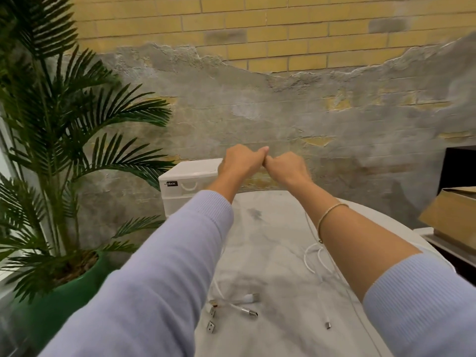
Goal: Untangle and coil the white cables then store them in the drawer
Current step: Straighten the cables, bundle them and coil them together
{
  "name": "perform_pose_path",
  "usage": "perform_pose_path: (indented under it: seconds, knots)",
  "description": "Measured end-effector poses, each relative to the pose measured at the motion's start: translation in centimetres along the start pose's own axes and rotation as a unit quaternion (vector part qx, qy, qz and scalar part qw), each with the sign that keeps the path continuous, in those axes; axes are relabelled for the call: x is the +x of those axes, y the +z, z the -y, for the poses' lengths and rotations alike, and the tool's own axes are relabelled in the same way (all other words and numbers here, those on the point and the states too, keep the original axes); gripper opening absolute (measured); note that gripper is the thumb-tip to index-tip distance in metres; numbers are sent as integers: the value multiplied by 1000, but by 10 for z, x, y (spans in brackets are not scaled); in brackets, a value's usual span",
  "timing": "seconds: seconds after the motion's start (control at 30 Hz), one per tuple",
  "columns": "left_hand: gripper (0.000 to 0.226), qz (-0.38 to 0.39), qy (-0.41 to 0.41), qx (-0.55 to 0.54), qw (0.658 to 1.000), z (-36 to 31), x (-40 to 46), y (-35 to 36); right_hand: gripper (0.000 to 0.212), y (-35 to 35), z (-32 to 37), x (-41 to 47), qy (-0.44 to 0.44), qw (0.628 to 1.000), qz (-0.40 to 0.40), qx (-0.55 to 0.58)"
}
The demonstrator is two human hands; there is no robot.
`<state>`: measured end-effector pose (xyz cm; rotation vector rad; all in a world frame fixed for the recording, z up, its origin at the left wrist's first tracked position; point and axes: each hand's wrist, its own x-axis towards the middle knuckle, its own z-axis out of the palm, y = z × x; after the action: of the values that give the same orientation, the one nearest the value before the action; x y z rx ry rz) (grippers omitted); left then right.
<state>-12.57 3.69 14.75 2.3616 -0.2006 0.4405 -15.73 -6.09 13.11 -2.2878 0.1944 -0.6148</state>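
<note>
Both my hands are raised in front of me over the far part of the table, fists closed and knuckles touching. My left hand (239,161) and my right hand (288,166) pinch the white cables (313,258), whose thin strands hang down beside both forearms to the marble tabletop (270,228). A loop of cable lies under my right forearm. Several USB plug ends (231,307) lie near the table's front. The white plastic drawer unit (185,186) stands at the back left, with its drawers closed, partly hidden by my left hand.
A tall palm plant (64,150) in a green pot (51,305) stands left of the table. A cardboard box (450,212) rests on a shelf at the right. A brick and plaster wall runs close behind the table.
</note>
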Motion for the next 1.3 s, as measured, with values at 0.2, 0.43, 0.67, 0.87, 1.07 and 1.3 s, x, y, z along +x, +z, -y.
perform_pose_path:
  seconds: [0.2, 0.43, 0.67, 0.87, 1.07, 1.3]
  knots:
    - [40, -49, -81, -73, 993, 19, 1, -18, 45, 0, -23, -14, 6, 976, 128, 174]
    - [32, -72, -96, -128, 985, 21, -1, -30, 39, 0, -90, -4, 11, 994, 13, -108]
    - [24, -115, -99, -54, 987, 20, -1, -35, 65, 7, -130, -10, 94, 980, 4, -176]
    - [22, -164, -114, -37, 979, 41, 5, -62, 64, -14, -186, -10, 141, 958, 20, -247]
    - [25, -161, -113, -51, 979, 38, 5, -53, 54, -23, -189, -4, 170, 964, -35, -199]
    - [25, -198, -102, -124, 967, 28, 12, -59, 33, -44, -141, 31, 105, 992, -48, -56]
